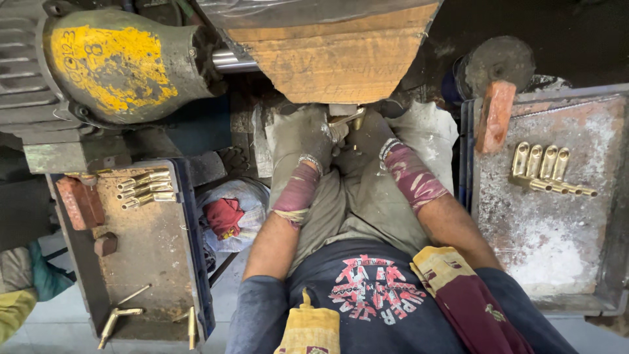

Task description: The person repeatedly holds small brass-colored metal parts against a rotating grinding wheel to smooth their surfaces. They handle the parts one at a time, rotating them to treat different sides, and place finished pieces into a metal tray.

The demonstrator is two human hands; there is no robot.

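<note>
A shallow, rust-stained metal tray (154, 262) is being shown on the left, and a cluster of short brass fittings (145, 190) is being held at its top end, while a few longer brass pieces (118, 320) are lying loose near its lower edge beside two reddish-brown blocks (78, 203). On the right, a wider grey tray dusted with white powder (557, 249) is being used to hold a neat row of polished brass fittings (549, 170), with a reddish block (495, 116) leaning over its top rim.

Between the trays, a single brass fitting (348, 119) is being pressed up towards the lower edge of a large, tan-coloured buffing wheel (334, 56). It is being pinched by the left hand (303, 134), whose gloved fingers are closed tightly around it. The right hand (368, 134) is being kept just beside it, but its grip cannot be told, since the fingers are hidden in shadow under the wheel.

The wheel's top is being cut off by the frame, as is the yellow-painted motor housing (111, 62), and the fitting's far end is hard to make out
</note>
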